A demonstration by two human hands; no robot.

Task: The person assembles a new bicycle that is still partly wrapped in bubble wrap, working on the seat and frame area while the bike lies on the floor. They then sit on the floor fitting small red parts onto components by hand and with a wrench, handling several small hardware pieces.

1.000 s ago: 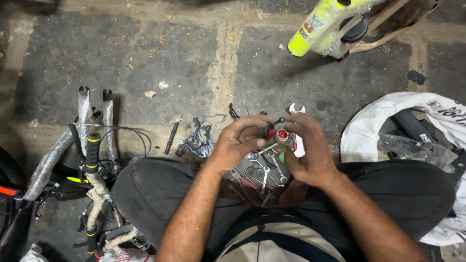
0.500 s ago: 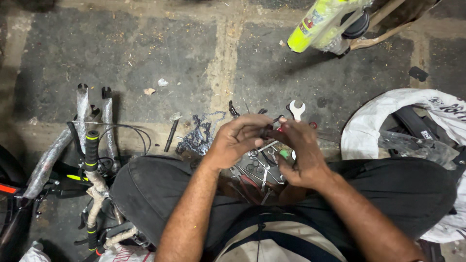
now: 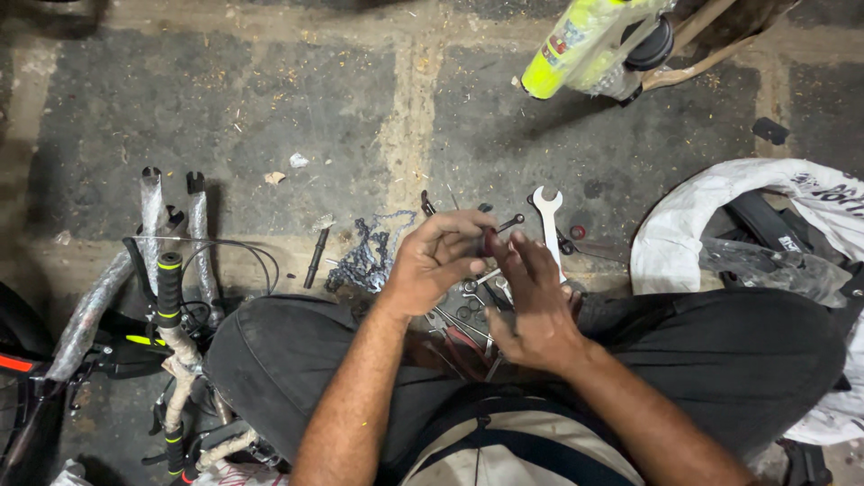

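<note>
Over the stone floor [image 3: 270, 108], left hand [image 3: 438, 261] fingers pinch a small dark part [image 3: 487, 241]; right hand [image 3: 537, 301] fingers spread.

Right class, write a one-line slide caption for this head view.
Left hand pinches a small dark red part beside right hand, above a silver open-ended spanner.

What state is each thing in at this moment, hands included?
Left hand: fingers pinched on a small dark red part.
Right hand: open, fingers beside the part; contact unclear.
Open-ended wrench: flat on the floor, untouched.
Bicycle chain: loose heap on the floor.
Handlebar: detached, cables trailing.
White bag: open, black parts inside.
</note>
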